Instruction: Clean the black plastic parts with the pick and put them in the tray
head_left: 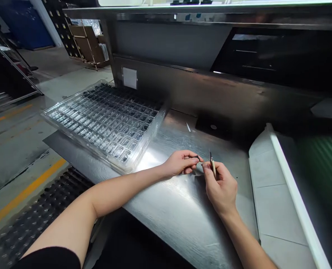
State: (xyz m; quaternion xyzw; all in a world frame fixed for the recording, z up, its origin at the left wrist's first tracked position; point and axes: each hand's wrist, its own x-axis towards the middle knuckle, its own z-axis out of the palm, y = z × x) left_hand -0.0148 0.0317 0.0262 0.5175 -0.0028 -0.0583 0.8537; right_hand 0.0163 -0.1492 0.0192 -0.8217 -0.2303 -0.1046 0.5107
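My left hand rests on the steel workbench and pinches a tiny dark part between thumb and fingertips. My right hand sits just to its right, fingers curled around thin tweezers whose tip points up and away. The tweezers' tip stands a little right of the small part, not touching it. A clear plastic tray with several small pockets, many holding dark parts, lies to the left of both hands.
A black pocketed tray lies lower left, below the bench edge. A white angled panel and a green belt sit at the right. A steel back wall rises behind. A small white strip lies on the bench.
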